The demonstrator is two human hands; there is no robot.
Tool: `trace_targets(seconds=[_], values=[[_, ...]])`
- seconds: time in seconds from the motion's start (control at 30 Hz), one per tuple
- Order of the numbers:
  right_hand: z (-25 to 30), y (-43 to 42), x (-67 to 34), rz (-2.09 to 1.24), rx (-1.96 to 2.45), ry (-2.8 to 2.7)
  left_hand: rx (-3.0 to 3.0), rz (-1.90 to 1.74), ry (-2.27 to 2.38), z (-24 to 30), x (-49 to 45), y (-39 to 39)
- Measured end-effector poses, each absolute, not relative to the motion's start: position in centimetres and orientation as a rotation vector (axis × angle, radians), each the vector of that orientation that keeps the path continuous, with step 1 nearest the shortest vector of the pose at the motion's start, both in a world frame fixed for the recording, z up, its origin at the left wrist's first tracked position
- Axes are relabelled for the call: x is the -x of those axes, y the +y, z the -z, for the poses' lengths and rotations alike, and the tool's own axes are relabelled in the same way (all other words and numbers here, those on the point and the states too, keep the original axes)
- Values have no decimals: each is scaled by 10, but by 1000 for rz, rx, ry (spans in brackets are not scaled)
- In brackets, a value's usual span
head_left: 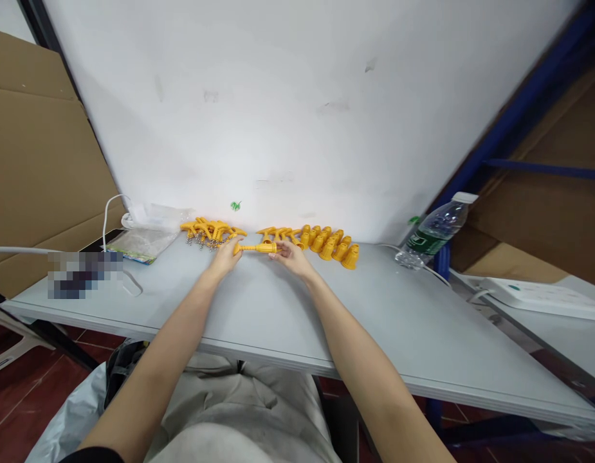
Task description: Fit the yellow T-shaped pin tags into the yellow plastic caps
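Note:
Between my two hands, a yellow plastic corkscrew (258, 247) lies level just above the table. My left hand (226, 257) is closed around its handle end, and a thin ribbed shaft shows to the right of those fingers. At the wider, sleeve-like end, my right hand (291, 257) grips with thumb and fingers. Behind my left hand is a pile of yellow T-shaped handles (210, 228) with silvery metal spirals. More yellow handles (280, 233) lie behind my right hand. To their right, yellow bell-shaped cups (327, 249) stand in rows.
A clear bottle (435, 231) with a green label leans at the table's right. Plastic bags (145, 241), a white cable (105, 222) and a blurred-out object (85, 273) are on the left. A white wall (297, 128) rises behind the table (374, 321). A power strip (548, 299) lies far right.

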State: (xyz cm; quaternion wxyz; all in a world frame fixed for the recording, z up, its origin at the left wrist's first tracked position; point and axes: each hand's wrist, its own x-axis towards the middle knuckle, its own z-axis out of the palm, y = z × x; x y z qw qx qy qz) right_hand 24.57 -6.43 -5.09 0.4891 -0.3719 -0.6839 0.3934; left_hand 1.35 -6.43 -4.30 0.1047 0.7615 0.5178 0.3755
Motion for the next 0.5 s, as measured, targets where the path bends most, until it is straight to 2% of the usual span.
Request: trace_targets(seconds=[0.3,0.5], values=[[39,-81,-233,-1117,1306,-1408,-2354,-1138,1487,36,-17,-69],[30,-85,-236,-1279,1264,-1306,-2325,-1130,1542,40,-21,-67]])
